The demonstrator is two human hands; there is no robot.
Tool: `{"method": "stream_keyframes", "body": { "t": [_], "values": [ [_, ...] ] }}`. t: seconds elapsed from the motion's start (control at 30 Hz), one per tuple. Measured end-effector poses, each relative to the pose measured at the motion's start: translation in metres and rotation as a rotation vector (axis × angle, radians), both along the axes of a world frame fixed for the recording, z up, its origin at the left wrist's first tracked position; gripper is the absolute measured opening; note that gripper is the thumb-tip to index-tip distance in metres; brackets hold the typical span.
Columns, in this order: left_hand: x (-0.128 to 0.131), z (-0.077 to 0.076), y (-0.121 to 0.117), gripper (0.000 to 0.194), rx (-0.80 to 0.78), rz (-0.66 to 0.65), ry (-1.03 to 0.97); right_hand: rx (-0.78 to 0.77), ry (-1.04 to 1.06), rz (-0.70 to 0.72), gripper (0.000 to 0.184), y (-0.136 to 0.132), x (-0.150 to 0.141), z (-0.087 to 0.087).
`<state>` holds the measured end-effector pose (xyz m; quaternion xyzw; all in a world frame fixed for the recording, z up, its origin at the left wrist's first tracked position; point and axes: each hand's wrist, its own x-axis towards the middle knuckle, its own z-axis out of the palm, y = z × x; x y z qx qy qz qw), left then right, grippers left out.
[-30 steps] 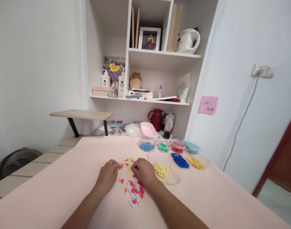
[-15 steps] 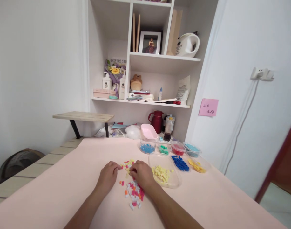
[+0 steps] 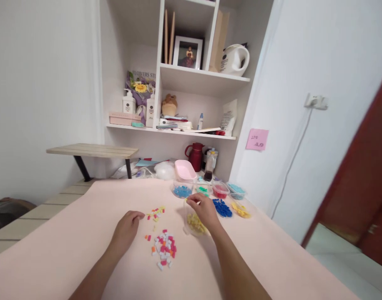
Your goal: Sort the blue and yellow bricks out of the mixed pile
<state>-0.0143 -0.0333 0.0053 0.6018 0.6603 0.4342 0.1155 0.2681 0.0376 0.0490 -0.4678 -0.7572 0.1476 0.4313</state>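
Note:
My right hand point(image 3: 204, 209) is over a clear plastic container of pale yellow pieces point(image 3: 195, 225), its fingertips pinched near the container's far left rim. Whether they grip the rim or a small piece cannot be made out. At the left, my left hand point(image 3: 127, 228) rests on the table with its fingers curled together, beside a small spread of yellow, pink and orange pieces point(image 3: 156, 214). What it holds, if anything, is hidden. Closer to me lies a loose pile of white, pink and orange pieces point(image 3: 164, 250). My right hand and forearm cover the container's right side.
Behind the hands stand tubs of blue pieces point(image 3: 182, 191), green pieces point(image 3: 203, 189), red pieces point(image 3: 220, 191) and light blue pieces point(image 3: 236, 188). Dark blue pieces point(image 3: 222, 208) and orange-yellow pieces point(image 3: 241, 210) sit to the right. A pink basin point(image 3: 185, 170) and a red jug point(image 3: 195, 156) are further back.
My right hand has moved right, from the small yellow spread to above the clear container. My left hand stays beside the spread. The view has turned slightly to the right.

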Motion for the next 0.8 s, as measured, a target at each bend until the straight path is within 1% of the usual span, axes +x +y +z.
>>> {"method": "stream_keyframes", "body": {
  "t": [0.07,0.13,0.2,0.27,0.37,0.53,0.6,0.67,0.8],
  "values": [
    [-0.001,-0.002,0.002,0.029,-0.001,0.003,-0.019,-0.067,-0.050,-0.075,0.018,0.005,0.023,0.000],
    [-0.002,-0.005,0.005,0.028,-0.008,0.015,-0.043,-0.118,-0.096,-0.117,0.017,0.007,0.038,-0.003],
    [-0.003,-0.010,0.008,0.029,0.008,0.028,-0.065,-0.136,-0.115,-0.126,0.016,0.008,0.045,-0.008],
    [-0.003,-0.014,0.011,0.030,0.038,0.036,-0.080,-0.131,-0.119,-0.120,0.019,0.008,0.046,-0.010],
    [-0.005,-0.016,0.012,0.029,0.030,0.028,-0.077,-0.097,-0.089,-0.097,0.026,0.008,0.041,-0.010],
    [-0.005,-0.010,0.007,0.029,0.020,-0.011,-0.041,-0.041,0.026,-0.038,0.032,0.002,0.024,-0.012],
    [-0.003,-0.007,0.004,0.029,0.016,-0.020,-0.027,-0.016,0.094,0.032,0.031,-0.002,0.014,-0.016],
    [-0.001,-0.006,0.003,0.030,0.007,-0.021,-0.018,-0.003,0.119,0.118,0.030,-0.008,0.002,-0.020],
    [0.000,-0.007,0.003,0.030,-0.008,-0.028,-0.010,0.035,0.052,0.243,0.031,-0.021,-0.021,-0.023]
  ]
}}
